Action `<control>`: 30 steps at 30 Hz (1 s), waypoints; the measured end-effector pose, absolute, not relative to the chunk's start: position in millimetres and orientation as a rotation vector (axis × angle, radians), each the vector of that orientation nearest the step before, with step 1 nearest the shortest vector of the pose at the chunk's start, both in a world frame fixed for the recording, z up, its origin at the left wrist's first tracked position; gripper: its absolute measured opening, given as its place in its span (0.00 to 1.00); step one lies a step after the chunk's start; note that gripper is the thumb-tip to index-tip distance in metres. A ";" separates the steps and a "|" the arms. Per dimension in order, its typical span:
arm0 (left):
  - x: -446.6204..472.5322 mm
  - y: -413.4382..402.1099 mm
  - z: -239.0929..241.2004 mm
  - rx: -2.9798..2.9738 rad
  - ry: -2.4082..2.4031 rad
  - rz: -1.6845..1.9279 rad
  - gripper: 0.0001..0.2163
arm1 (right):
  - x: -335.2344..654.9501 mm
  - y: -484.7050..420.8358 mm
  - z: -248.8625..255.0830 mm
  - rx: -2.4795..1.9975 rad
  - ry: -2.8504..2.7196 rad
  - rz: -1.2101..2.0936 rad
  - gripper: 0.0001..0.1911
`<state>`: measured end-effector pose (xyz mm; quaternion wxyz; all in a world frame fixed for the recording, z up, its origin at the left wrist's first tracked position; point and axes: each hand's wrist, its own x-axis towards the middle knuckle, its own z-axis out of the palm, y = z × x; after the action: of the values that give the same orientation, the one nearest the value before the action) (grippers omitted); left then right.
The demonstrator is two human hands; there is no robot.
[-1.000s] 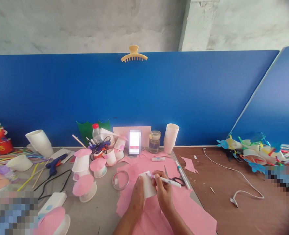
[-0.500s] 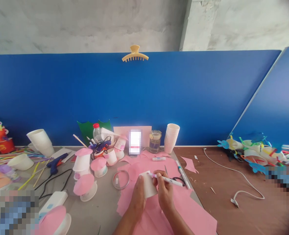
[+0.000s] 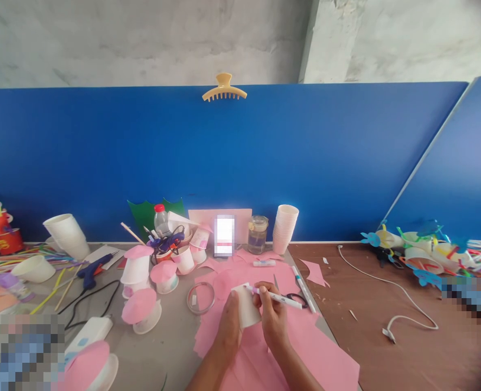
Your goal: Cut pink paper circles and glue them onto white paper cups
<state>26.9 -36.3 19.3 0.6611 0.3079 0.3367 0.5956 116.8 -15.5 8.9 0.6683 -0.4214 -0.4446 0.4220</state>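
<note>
A white paper cup (image 3: pixel 248 310) lies tilted in my left hand (image 3: pixel 229 325), whose fingers wrap its left side. My right hand (image 3: pixel 273 312) grips a white marker pen (image 3: pixel 286 300) like a pencil, its pinkish tip at the upper part of the cup. Whether the tip touches the cup is hard to tell. Pink paper (image 3: pixel 322 353) spreads under both hands. Beside my right hand, scissors (image 3: pixel 298 298) with dark handles lie on the paper, and a second marker (image 3: pixel 304 290) rests to their right. A roll of tape (image 3: pixel 200 298) sits left of my left hand.
Several cups with pink paper tops (image 3: pixel 139 307) stand on the left. Behind are a phone (image 3: pixel 224 236), a glass jar (image 3: pixel 258 235) and a stack of paper cups (image 3: pixel 285 229). A glue gun (image 3: pixel 92 271) lies farther left; a white cable (image 3: pixel 391 288) crosses the brown tabletop at right.
The marker in my right hand has shifted very slightly against the cup. My left hand keeps its hold on the cup; the whole view has moved a little.
</note>
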 end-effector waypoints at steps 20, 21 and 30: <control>29.7 -34.0 21.5 0.625 0.754 1.374 0.22 | 116.8 -12.0 4.9 -0.943 -0.976 0.947 0.19; 29.8 -33.6 20.7 0.625 0.749 1.374 0.22 | 116.7 -12.0 5.3 -0.945 -0.966 0.953 0.19; 27.9 -29.0 7.3 0.616 0.741 1.370 0.23 | 116.2 -10.1 3.4 -0.922 -0.892 1.021 0.19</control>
<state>27.9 -29.0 7.3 0.6694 0.2733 0.3286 0.6076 116.2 -10.1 3.4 0.6823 -0.4110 -0.3976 0.4554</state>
